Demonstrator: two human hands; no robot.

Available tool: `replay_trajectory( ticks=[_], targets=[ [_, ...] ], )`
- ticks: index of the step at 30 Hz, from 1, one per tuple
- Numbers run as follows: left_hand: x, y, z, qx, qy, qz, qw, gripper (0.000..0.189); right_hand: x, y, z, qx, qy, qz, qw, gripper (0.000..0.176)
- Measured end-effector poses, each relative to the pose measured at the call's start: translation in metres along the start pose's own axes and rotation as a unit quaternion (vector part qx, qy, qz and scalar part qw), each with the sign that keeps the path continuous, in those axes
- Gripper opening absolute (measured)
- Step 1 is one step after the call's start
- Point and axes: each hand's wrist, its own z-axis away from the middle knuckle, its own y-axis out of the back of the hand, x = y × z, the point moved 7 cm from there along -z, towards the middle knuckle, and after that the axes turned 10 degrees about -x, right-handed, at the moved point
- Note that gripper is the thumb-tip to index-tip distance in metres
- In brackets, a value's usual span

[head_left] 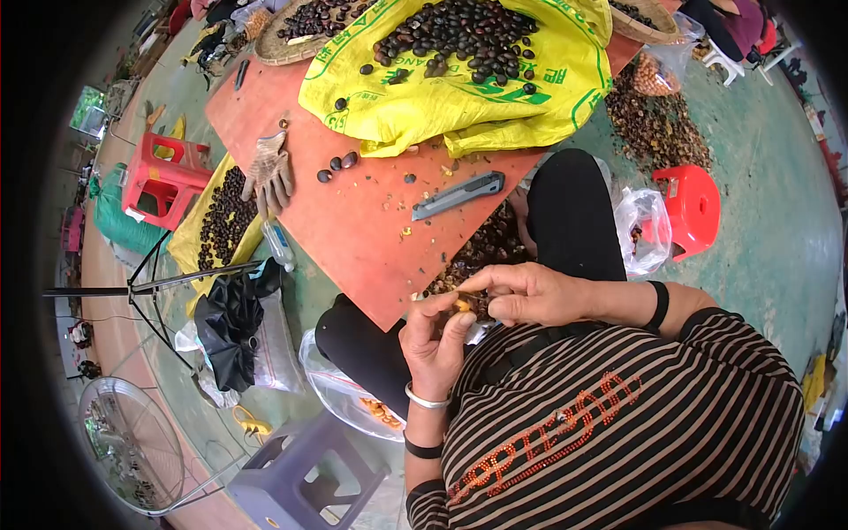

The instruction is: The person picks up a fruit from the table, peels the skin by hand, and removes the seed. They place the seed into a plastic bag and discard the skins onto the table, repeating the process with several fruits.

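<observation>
Low in front of my striped top, my left hand (434, 343) pinches a small orange-yellow nut kernel (463, 306) between thumb and fingers. From the other side my right hand (541, 295) reaches in with fingers bent, its index fingertip meeting the left fingertips at the kernel. The fingers partly hide the kernel. Just beyond, a grey utility knife (459, 195) lies on the reddish board (353, 238) among scraps of shell. Dark shells (495, 245) are heaped below the board's edge, between my legs.
Dark nuts (464, 40) cover a yellow sack (415, 119) on the board. A work glove (268, 174) lies at its left. Red stools (693, 212) and a grey-blue stool (305, 468) stand around. A clear bag (349, 375) with orange kernels sits beside my left leg.
</observation>
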Motion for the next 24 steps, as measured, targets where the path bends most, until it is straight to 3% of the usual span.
replay_trajectory(
  ticks=[3, 15, 22, 24],
  targets=[
    [-0.001, -0.001, 0.000, 0.010, 0.025, 0.021, 0.999, 0.023, 0.006, 0.000, 0.001, -0.007, -0.018, -0.054, 0.998, 0.044],
    [0.000, -0.002, -0.001, -0.007, 0.060, 0.038, 0.997, 0.024, -0.001, -0.003, 0.000, -0.009, 0.002, -0.033, 0.999, 0.039],
    [0.002, -0.001, -0.002, -0.013, 0.049, 0.017, 0.999, 0.024, -0.001, -0.001, 0.000, -0.033, -0.008, -0.029, 0.999, 0.038],
    [0.001, -0.002, -0.001, -0.027, 0.042, 0.008, 0.999, 0.024, 0.006, 0.000, 0.002, -0.049, -0.028, -0.085, 0.995, 0.040]
  ],
)
